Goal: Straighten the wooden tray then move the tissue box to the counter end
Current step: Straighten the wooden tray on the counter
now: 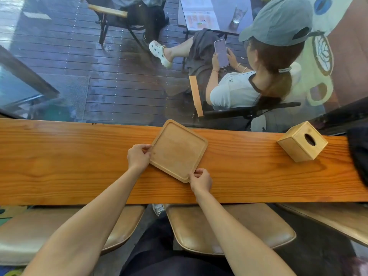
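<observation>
A long wooden desk (59, 166) runs across the middle of the frame. On it, near the centre, lies a square wooden tray (177, 150), turned at an angle so its corners point toward the desk edges. The left hand (137, 157) has a closed grip on the tray's left corner, with the fingers on the rim. The right hand (200, 181) pinches the tray's lower corner in the same closed way. The tray lies flat on the desk. At the right of the frame, well apart from the tray, stands a wooden tissue box (302, 141) with a round hole on top, also turned at an angle. Under the desk, in the lower part, are tan stools (229, 230).
</observation>
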